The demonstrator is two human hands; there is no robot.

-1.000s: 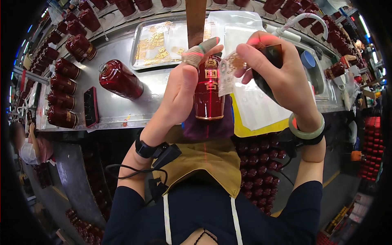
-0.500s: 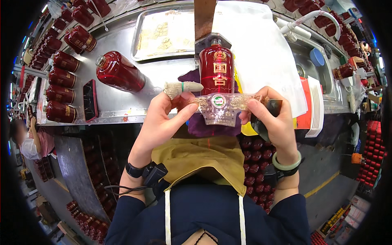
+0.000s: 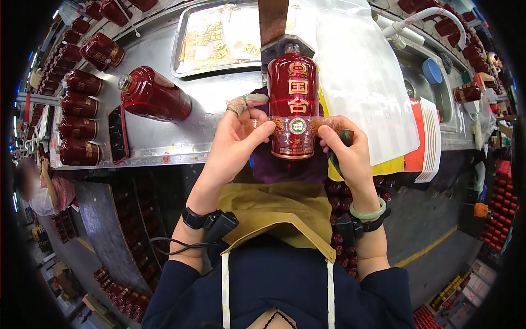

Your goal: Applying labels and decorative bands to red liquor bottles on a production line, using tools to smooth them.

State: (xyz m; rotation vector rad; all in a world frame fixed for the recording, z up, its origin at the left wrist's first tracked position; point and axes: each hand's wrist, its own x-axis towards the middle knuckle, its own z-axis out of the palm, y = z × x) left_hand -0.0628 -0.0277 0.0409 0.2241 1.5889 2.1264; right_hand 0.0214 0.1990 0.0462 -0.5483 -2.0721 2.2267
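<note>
Currently, from afar, I see gold pieces [image 3: 220, 51] in the tray [image 3: 219, 70]; near the worktop's [image 3: 219, 92] front edge, left hand [image 3: 233, 143] and right hand [image 3: 352, 156] pinch a clear label [image 3: 297, 125] by its ends across the glossy, gold-lettered, dark-red bottle [image 3: 279, 82].

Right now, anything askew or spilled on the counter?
Small reddish specks near the front edge of the counter look like stray residue, too small to identify. The label between left hand and right hand looks level.
</note>
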